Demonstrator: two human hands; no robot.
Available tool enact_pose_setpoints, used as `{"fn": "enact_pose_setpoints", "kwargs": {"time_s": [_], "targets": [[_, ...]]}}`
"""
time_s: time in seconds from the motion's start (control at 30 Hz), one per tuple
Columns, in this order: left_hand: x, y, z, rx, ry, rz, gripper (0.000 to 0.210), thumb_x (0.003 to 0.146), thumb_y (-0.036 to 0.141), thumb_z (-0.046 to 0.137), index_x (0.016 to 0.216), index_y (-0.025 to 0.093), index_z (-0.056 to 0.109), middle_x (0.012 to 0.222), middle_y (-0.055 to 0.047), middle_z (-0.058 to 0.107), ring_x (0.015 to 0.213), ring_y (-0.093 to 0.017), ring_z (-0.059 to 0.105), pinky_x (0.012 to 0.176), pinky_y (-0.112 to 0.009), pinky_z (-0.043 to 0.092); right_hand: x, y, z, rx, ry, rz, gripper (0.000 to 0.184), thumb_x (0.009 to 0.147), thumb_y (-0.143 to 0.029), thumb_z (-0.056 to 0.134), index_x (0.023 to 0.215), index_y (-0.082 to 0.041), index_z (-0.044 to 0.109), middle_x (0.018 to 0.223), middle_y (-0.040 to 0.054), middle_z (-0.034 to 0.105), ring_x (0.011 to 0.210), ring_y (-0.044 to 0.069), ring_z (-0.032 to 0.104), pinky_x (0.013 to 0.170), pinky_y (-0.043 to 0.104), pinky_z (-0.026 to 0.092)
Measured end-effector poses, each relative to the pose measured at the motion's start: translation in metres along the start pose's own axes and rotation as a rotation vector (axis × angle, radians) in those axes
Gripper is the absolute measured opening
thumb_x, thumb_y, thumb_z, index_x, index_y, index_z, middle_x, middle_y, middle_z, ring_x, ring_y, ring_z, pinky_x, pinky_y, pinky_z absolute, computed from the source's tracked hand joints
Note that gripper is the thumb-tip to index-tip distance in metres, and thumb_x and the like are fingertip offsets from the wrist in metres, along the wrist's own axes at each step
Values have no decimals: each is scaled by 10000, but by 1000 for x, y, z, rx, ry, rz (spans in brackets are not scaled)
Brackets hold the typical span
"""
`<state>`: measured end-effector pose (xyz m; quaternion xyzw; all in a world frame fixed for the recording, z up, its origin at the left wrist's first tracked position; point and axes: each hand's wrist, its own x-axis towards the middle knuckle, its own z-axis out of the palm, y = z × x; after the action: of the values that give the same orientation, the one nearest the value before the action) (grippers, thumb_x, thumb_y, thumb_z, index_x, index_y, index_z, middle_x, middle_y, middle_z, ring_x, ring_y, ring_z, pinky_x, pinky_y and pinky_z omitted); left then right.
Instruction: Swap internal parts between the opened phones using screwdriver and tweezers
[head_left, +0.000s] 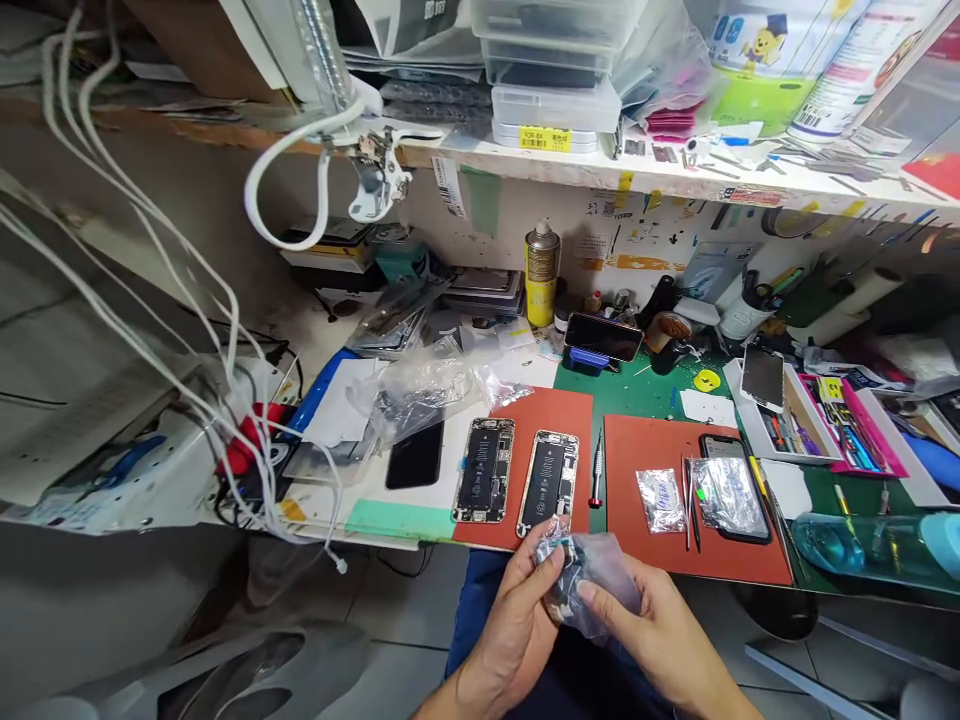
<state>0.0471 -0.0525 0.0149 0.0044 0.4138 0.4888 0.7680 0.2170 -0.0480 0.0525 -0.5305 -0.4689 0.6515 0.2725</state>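
Observation:
Between both hands, just off the front edge of the bench, is a clear plastic bag [606,565] with small dark parts inside that I cannot make out. My left hand [517,610] grips its left side, thumb on top. On the right side, my right hand [649,620] pinches the bag with its thumb. Beyond my hands, two opened phones [484,470] with batteries and boards showing lie on a red-brown mat [577,400]. A screwdriver [598,470] lies to the right of them.
A dark phone screen [416,455] and crumpled plastic bags [420,385] lie left. On the right mat are tweezers [687,505], a small labelled bag [661,500] and a phone [731,455]. A blue bottle [874,550] lies at the right edge. White cables [225,400] hang left.

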Motion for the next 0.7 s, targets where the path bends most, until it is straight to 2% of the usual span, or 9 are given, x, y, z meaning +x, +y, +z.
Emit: {"fn": "enact_pose_setpoints", "kwargs": {"time_s": [0.1, 0.2, 0.27, 0.37, 0.43, 0.6, 0.7], "targets": [[3, 5, 5, -32, 61, 4, 519, 704, 348, 1033, 1136, 208, 781, 1145, -94, 831, 1055, -261, 792, 939, -341, 610, -6, 2, -6, 146, 116, 7, 521, 887, -624, 816, 1197, -211, 750, 994, 76, 764, 965, 275, 716, 907, 400, 601], [3, 11, 10, -51, 101, 18, 531, 721, 329, 1023, 1178, 212, 779, 1209, -96, 824, 1024, -228, 798, 854, -285, 633, -13, 7, -14, 354, 227, 55, 674, 831, -605, 889, 1349, -244, 654, 1066, 89, 772, 950, 269, 756, 833, 404, 642], [5, 15, 12, -49, 102, 24, 554, 752, 307, 1002, 1248, 229, 768, 1278, -99, 809, 1061, -219, 794, 857, -275, 644, -19, 10, -20, 416, 271, 81, 706, 815, -584, 917, 1372, -257, 633, 1107, 93, 771, 945, 267, 780, 807, 400, 654], [7, 18, 14, -34, 95, 18, 550, 806, 272, 957, 1315, 249, 750, 1321, -96, 797, 1090, -216, 793, 870, -279, 660, -27, 13, -26, 476, 288, 70, 607, 846, -534, 916, 1326, -255, 672, 1125, 90, 780, 959, 259, 801, 841, 392, 650], [9, 19, 15, -27, 99, 16, 523, 831, 238, 925, 1323, 253, 750, 1331, -87, 796, 1088, -209, 796, 861, -265, 665, -30, 15, -28, 513, 326, 10, 529, 857, -499, 918, 1271, -241, 714, 1082, 81, 797, 935, 234, 797, 843, 364, 641], [12, 18, 18, -8, 124, -5, 405, 910, 163, 813, 1301, 250, 759, 1320, -75, 802, 1060, -202, 805, 849, -278, 682, -32, 20, -29, 497, 490, -105, 372, 875, -482, 906, 1067, -186, 788, 934, 89, 830, 789, 200, 766, 712, 320, 634], [13, 19, 11, -43, 123, -47, 295, 940, 120, 751, 1203, 251, 784, 1224, -57, 831, 990, -188, 818, 843, -284, 683, -28, 17, -30, 462, 599, -144, 380, 878, -490, 900, 1067, -183, 778, 929, 90, 840, 797, 218, 789, 720, 341, 658]]}}
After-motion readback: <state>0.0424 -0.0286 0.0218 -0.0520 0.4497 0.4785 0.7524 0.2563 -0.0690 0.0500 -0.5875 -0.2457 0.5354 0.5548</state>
